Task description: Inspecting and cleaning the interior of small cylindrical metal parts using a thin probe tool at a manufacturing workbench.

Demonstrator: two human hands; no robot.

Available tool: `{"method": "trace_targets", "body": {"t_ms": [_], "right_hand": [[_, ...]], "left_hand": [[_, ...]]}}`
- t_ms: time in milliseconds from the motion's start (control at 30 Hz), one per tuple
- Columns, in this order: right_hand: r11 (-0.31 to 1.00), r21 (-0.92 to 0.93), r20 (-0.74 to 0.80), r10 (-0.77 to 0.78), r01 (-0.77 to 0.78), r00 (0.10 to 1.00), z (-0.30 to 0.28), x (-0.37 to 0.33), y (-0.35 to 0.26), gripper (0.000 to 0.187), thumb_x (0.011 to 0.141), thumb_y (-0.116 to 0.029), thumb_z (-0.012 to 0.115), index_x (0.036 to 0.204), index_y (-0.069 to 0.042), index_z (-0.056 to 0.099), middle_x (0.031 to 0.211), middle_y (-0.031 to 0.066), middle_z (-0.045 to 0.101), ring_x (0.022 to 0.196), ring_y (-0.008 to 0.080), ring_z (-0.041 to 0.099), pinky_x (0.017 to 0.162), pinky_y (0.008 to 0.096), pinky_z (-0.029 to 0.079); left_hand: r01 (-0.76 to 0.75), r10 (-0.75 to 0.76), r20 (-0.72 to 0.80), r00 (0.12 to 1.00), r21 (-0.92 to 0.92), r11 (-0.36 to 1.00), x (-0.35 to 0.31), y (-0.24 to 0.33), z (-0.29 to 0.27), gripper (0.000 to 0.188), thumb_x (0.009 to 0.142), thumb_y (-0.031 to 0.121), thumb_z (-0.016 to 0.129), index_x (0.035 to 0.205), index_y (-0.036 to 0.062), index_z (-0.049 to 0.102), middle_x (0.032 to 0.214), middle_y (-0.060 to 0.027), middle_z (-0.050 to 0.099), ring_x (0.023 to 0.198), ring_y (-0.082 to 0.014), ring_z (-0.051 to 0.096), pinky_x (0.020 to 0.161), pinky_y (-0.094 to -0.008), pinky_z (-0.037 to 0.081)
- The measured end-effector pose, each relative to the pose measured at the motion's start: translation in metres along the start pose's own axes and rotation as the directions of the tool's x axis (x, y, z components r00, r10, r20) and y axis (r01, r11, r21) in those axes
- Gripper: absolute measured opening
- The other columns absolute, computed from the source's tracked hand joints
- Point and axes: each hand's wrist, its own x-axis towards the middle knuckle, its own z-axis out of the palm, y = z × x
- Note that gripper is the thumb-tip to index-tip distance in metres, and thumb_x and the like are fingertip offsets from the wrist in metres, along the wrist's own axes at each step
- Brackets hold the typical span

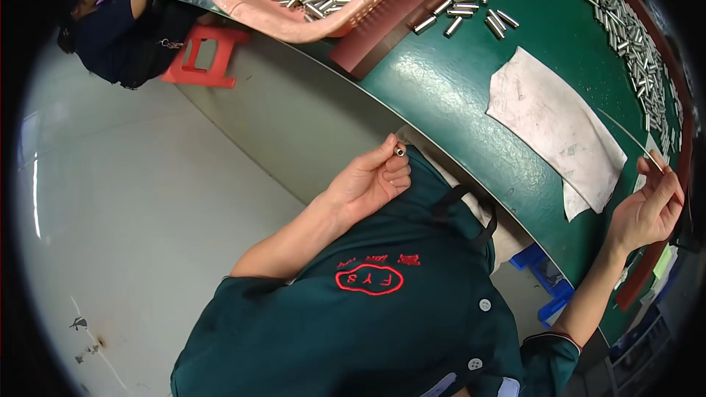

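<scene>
Pinched between the thumb and fingers of my left hand [379,175] is a small metal tube [399,151], its round open end showing. This hand is off the table's near edge, in front of my dark green shirt. Over the right part of the table, my right hand [650,206] grips a thin metal rod [625,131] that points away toward the far left. A stained white cloth [551,129] lies on the green table top [456,125], left of the rod and apart from both hands.
Several loose metal tubes [463,9] lie beyond the cloth. More tubes [625,37] are heaped along the brown rim at the far right. A pink basket [250,7] of tubes stands at the far left. Beyond it, a person sits near a red stool [202,59].
</scene>
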Motion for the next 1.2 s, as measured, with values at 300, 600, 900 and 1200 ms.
{"method": "trace_targets", "body": {"t_ms": [300,600,900,1200], "right_hand": [[1.000,-0.003,-0.027,0.015,-0.015,1.000,0.0011,0.0011,0.0004,0.017,0.090,-0.011,0.045,0.087,0.005,0.052,0.084,0.0222,0.061,0.064,0.0231,0.062,0.061,0.0268,0.050],[1.000,-0.022,-0.031,0.000,0.000,1.000,0.0018,0.0018,-0.0013,0.017,0.090,-0.012,0.046,0.087,0.004,0.051,0.084,0.0217,0.061,0.064,0.0226,0.061,0.061,0.0269,0.050],[1.000,-0.004,-0.044,0.013,-0.014,0.999,0.0050,0.0003,-0.0019,0.019,0.089,-0.015,0.047,0.087,0.003,0.052,0.084,0.0207,0.061,0.065,0.0225,0.062,0.060,0.0267,0.049],[1.000,0.006,-0.049,0.000,0.001,0.999,0.0029,0.0021,-0.0060,0.018,0.089,-0.015,0.049,0.087,0.003,0.052,0.083,0.0207,0.062,0.065,0.0221,0.062,0.060,0.0263,0.049]], "left_hand": [[-0.013,0.013,0.010,1.000,0.040,0.999,0.0039,-0.0012,-0.0022,0.021,0.089,0.022,0.049,0.078,0.0039,0.050,0.059,0.0020,0.031,0.054,-0.0075,0.028,0.052,-0.0199,0.028],[-0.078,0.095,-0.105,0.990,0.159,0.984,0.0032,-0.0034,0.0006,0.020,0.089,0.022,0.049,0.077,0.0063,0.050,0.060,0.0010,0.036,0.054,-0.0075,0.031,0.053,-0.0205,0.030],[-0.104,0.126,-0.199,0.972,0.121,0.987,0.0000,-0.0027,0.0043,0.018,0.088,0.021,0.051,0.077,0.0077,0.047,0.060,0.0004,0.036,0.054,-0.0083,0.032,0.052,-0.0210,0.032],[-0.032,0.026,-0.199,0.980,-0.029,0.999,0.0033,-0.0024,-0.0008,0.020,0.088,0.021,0.050,0.076,0.0059,0.045,0.060,0.0002,0.035,0.053,-0.0089,0.030,0.051,-0.0212,0.031]]}}
